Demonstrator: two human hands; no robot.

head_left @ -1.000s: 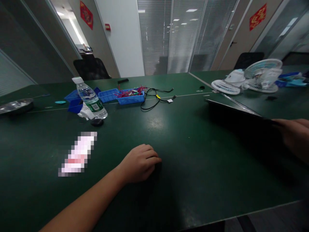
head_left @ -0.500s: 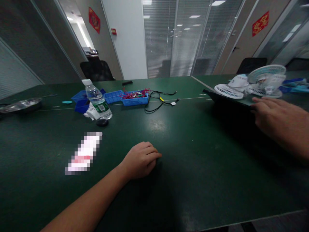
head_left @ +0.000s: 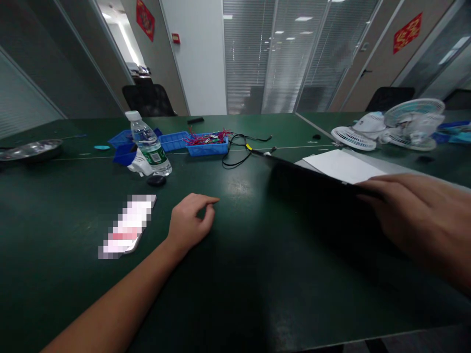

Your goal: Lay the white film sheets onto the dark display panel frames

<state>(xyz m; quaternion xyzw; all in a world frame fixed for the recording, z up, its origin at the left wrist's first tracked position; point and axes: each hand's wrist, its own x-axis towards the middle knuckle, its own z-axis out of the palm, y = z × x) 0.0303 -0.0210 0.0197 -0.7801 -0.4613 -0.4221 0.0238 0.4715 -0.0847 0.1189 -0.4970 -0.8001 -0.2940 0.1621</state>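
A dark flat board (head_left: 312, 189) stands tilted above the right half of the green table (head_left: 235, 274), its upper edge slanting from near the black cable (head_left: 239, 162) down toward the right hand (head_left: 415, 211). That hand's fingers grasp the board by this edge; how the thumb sits underneath is too dark to tell. Just beyond the edge shows a white sheet (head_left: 342, 164) on a grey surface; whether it is joined to the board cannot be told. The left hand (head_left: 189, 220) is over the middle of the table, its fingers released, the index extended and the thumb curved beneath it. Left of it lies a pale, pixelated slab (head_left: 128, 225), with a small black object (head_left: 156, 181) behind. Farther back, a water bottle (head_left: 149, 144) leans beside blue trays (head_left: 208, 148) holding red wires (head_left: 209, 138). White fan parts (head_left: 401, 125) lie at the far right, a shiny metal pan (head_left: 33, 150) at the far left.
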